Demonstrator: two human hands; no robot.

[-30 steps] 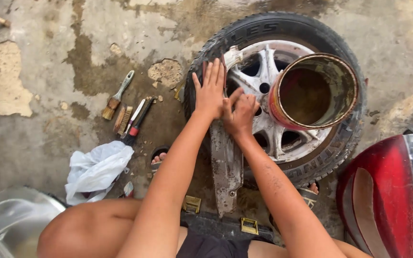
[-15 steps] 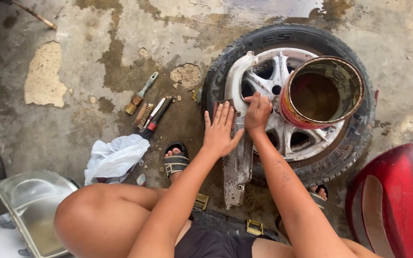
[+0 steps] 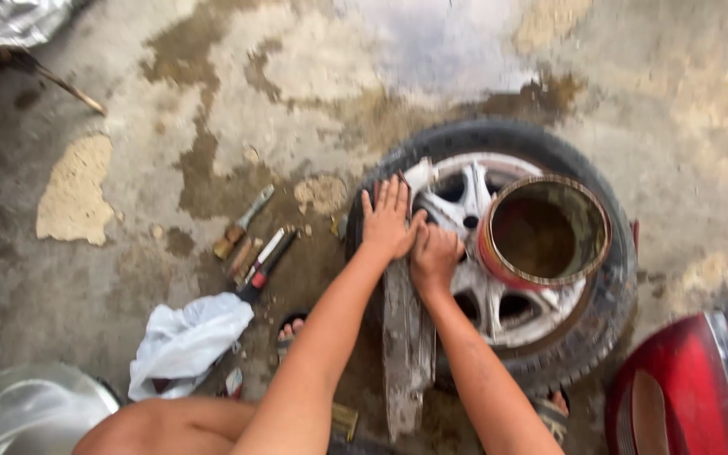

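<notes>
Fingers [image 3: 388, 198] of left hand [image 3: 389, 226] spread flat across tyre [image 3: 566, 156] edge.

— Where is there room to pass?
— Across the bare concrete floor [image 3: 482, 50] in the upper half of the frame.
— And what blocks?
— The tyre [image 3: 608, 312] with the tin can [image 3: 545, 232] at centre right, hand tools [image 3: 254, 248] and white rag [image 3: 183, 341] at lower left, red bodywork [image 3: 676, 396] at lower right.

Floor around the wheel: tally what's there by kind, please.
Wheels: 1
Tins: 1
Hand tools: about 4, in one blurred cluster
White rags: 1
Flat bars: 1
Total: about 8
</notes>
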